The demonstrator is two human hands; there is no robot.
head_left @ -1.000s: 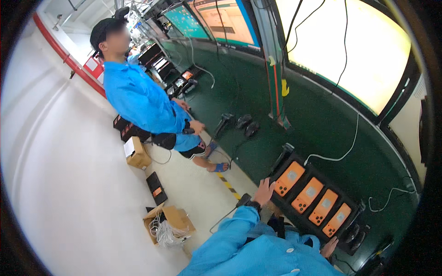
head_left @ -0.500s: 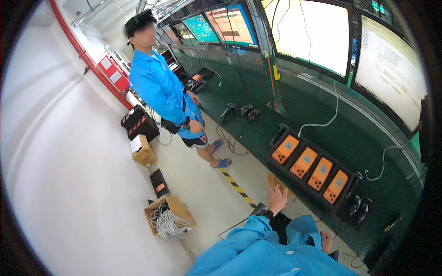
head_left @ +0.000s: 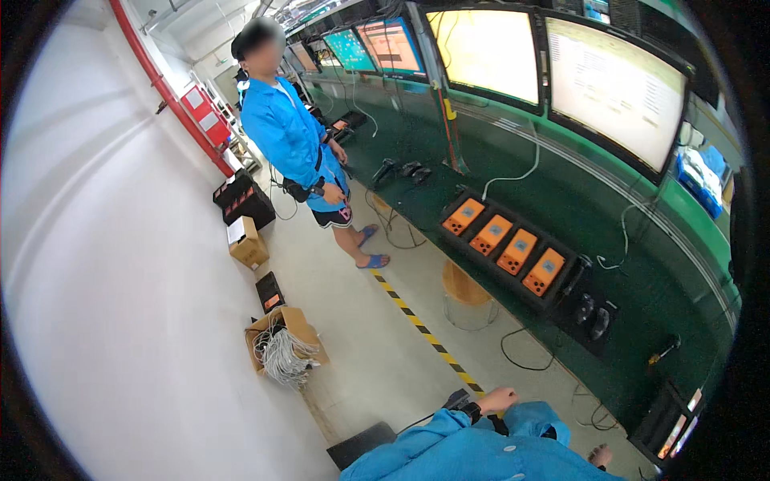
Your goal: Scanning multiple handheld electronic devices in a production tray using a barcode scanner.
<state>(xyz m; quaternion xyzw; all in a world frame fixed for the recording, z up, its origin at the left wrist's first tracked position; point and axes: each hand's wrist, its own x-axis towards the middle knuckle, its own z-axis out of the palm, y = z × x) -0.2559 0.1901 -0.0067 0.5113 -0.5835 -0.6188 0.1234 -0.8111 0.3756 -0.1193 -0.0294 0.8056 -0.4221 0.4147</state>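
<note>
My left hand [head_left: 499, 400] is low in front of my blue jacket, its fingers curled in with nothing seen in them. A dark band circles its wrist. My right hand [head_left: 600, 455] shows only in small part near the lower edge, below the bench; its fingers cannot be made out. Neither hand touches the black tray [head_left: 496, 262] on the green bench. Orange phones lie in a row in that tray, among them the nearest orange phone [head_left: 545, 272], each with a pale square label. Dark rounded devices [head_left: 592, 316] lie beside the tray's near end.
The green bench [head_left: 642, 272] runs along the right under lit monitors [head_left: 613, 88]. A wooden stool [head_left: 465, 282] stands at its edge. On the floor are a carton of grey cables [head_left: 285, 357] and striped tape [head_left: 417, 325]. A person in blue [head_left: 281, 132] stands farther along the bench.
My left hand has drawn back toward my body from near the tray, and its fingers have curled. My right hand has moved lower and rightward. The view has shifted, uncovering the stool.
</note>
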